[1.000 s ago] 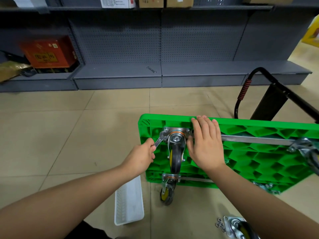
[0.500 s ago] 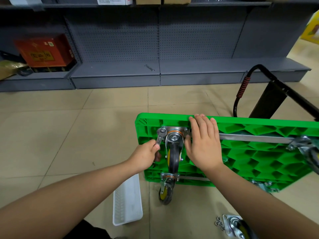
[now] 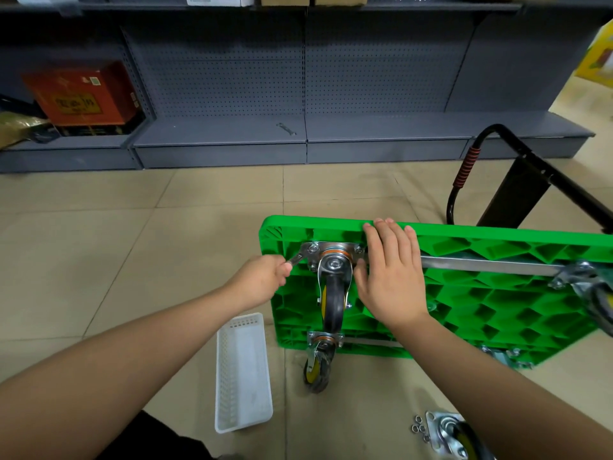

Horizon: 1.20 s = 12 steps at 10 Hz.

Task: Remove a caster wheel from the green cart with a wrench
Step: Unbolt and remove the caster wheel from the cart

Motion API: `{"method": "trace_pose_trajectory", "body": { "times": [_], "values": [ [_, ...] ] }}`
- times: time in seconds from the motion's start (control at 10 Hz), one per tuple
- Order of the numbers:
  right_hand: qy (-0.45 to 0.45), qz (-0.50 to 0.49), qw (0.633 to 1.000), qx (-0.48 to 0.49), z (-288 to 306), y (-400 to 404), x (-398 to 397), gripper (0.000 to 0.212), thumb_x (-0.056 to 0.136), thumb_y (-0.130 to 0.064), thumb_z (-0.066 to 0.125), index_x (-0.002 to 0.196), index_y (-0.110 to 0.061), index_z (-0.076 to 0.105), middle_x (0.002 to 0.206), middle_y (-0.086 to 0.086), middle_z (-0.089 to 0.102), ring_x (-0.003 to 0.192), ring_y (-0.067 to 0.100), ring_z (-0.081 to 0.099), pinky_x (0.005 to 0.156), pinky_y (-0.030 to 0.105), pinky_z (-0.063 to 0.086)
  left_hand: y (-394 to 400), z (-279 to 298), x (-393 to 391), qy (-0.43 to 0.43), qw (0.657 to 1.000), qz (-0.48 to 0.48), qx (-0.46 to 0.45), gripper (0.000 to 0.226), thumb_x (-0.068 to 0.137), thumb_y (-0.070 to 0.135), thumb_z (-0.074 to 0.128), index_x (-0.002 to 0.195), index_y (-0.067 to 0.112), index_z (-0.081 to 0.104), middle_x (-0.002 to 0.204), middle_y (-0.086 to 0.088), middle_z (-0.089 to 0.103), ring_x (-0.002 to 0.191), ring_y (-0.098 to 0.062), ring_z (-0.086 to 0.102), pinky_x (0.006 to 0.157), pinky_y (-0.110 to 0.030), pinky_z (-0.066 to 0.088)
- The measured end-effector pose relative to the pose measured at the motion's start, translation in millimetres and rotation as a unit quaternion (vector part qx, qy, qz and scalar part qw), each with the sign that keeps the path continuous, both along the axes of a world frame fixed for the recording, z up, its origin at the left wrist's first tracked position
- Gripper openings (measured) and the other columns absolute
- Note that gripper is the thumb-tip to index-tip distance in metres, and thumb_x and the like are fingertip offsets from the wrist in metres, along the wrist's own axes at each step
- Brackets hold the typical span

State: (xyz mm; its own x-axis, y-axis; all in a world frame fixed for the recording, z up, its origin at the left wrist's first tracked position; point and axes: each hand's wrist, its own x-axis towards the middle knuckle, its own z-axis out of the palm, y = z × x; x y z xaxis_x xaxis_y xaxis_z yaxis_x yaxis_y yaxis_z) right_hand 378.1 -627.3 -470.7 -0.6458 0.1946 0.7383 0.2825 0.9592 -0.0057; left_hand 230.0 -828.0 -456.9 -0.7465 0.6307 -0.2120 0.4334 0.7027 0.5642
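Cart: the green cart (image 3: 497,293) stands on its long edge on the floor, underside toward me, its black handle (image 3: 517,180) folded out behind.
Caster in hand: the caster wheel (image 3: 333,302) at the upper left corner is still bolted on by its plate.
Left grip: my left hand (image 3: 262,282) is curled round the wrench (image 3: 300,257), whose head sits on the plate's upper left nut.
Right grip: my right hand (image 3: 391,277) lies flat with straight fingers on the cart beside the plate, steadying it.
Done: one loose caster (image 3: 454,436) with a few washers (image 3: 418,428) lies on the floor by my right arm.
Left: I judge this nut and the plate's others still need undoing before the wheel lifts away.
Nearby: a white tray (image 3: 243,373) waits on the floor.
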Motion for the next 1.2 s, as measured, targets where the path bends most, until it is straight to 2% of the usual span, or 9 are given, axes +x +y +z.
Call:
{"method": "trace_pose_trajectory", "body": {
  "times": [0.1,0.2,0.3,0.4,0.5,0.6,0.7,1.0,1.2],
  "values": [
    [0.005,-0.002,1.0,-0.002,0,-1,0,0.053,0.089,-0.018,0.057,0.139,-0.001,0.055,0.142,0.019,0.054,0.138,0.038,0.044,0.12,0.055,0.026,-7,20,-7,0.078,0.995,-0.013,-0.065,0.037,0.105,0.037,0.047,0.079,0.014,0.061,0.085,-0.007,0.071,0.081,-0.028,0.065,0.077,-0.035,0.052],
    [0.014,-0.003,1.0,-0.002,0,-3,-1,0.053,0.088,-0.018,0.058,0.138,0.0,0.055,0.141,0.019,0.054,0.138,0.038,0.045,0.12,0.055,0.026,-6,49,0,0.196,0.963,-0.037,-0.183,0.033,0.106,0.041,0.044,0.086,0.018,0.057,0.094,-0.012,0.066,0.091,-0.036,0.065,0.073,-0.034,0.048],
    [0.014,-0.003,1.0,0.0,0,-3,-1,0.053,0.088,-0.018,0.058,0.138,0.0,0.055,0.141,0.019,0.055,0.137,0.038,0.045,0.12,0.055,0.026,-2,73,6,0.348,0.908,-0.052,-0.229,0.025,0.106,0.036,0.047,0.109,0.018,0.064,0.108,-0.013,0.068,0.103,-0.035,0.066,0.073,-0.033,0.039],
    [0.016,-0.006,1.0,0.0,-1,-3,-2,0.053,0.088,-0.018,0.059,0.138,0.0,0.055,0.141,0.019,0.055,0.137,0.038,0.045,0.12,0.056,0.027,-1,76,8,0.443,0.865,-0.062,-0.227,0.015,0.1,0.025,0.057,0.11,0.019,0.066,0.101,-0.007,0.069,0.101,-0.031,0.065,0.077,-0.033,0.039],
    [0.018,-0.006,1.0,0.001,-1,-3,-2,0.053,0.088,-0.018,0.059,0.138,0.0,0.055,0.141,0.02,0.054,0.137,0.039,0.045,0.12,0.056,0.026,-5,69,6,0.469,0.859,-0.067,-0.194,0.008,0.089,0.021,0.071,0.096,0.016,0.069,0.085,-0.006,0.069,0.086,-0.031,0.066,0.075,-0.034,0.045],
    [0.016,-0.004,1.0,0.002,-1,-3,-1,0.053,0.089,-0.018,0.058,0.138,0.0,0.055,0.141,0.02,0.054,0.137,0.039,0.045,0.12,0.056,0.026,-12,61,4,0.487,0.858,-0.07,-0.149,0.014,0.078,0.02,0.083,0.082,0.016,0.07,0.069,-0.007,0.065,0.07,-0.032,0.064,0.066,-0.034,0.047],
    [0.017,-0.001,1.0,0.001,-1,-2,-1,0.053,0.089,-0.018,0.058,0.138,0.0,0.055,0.141,0.02,0.054,0.138,0.039,0.044,0.12,0.056,0.027,-17,59,9,0.495,0.861,-0.082,-0.088,0.018,0.073,0.017,0.087,0.079,0.017,0.069,0.064,-0.005,0.062,0.063,-0.031,0.063,0.061,-0.033,0.047],
    [0.024,0.005,1.0,-0.006,-3,-3,2,0.052,0.089,-0.019,0.057,0.138,0.0,0.055,0.141,0.02,0.054,0.138,0.038,0.044,0.12,0.056,0.026,-21,67,10,0.512,0.846,-0.128,-0.069,0.026,0.065,0.016,0.093,0.071,0.018,0.068,0.061,-0.003,0.061,0.06,-0.029,0.064,0.056,-0.03,0.048],
    [0.029,0.001,1.0,-0.012,-4,-5,-1,0.051,0.09,-0.019,0.058,0.138,-0.001,0.056,0.141,0.019,0.054,0.138,0.039,0.045,0.12,0.056,0.026,-6,89,5,0.537,0.822,-0.155,-0.108,0.02,0.072,0.023,0.089,0.072,0.022,0.069,0.066,0.001,0.064,0.067,-0.027,0.063,0.065,-0.032,0.04]
  ]
}}
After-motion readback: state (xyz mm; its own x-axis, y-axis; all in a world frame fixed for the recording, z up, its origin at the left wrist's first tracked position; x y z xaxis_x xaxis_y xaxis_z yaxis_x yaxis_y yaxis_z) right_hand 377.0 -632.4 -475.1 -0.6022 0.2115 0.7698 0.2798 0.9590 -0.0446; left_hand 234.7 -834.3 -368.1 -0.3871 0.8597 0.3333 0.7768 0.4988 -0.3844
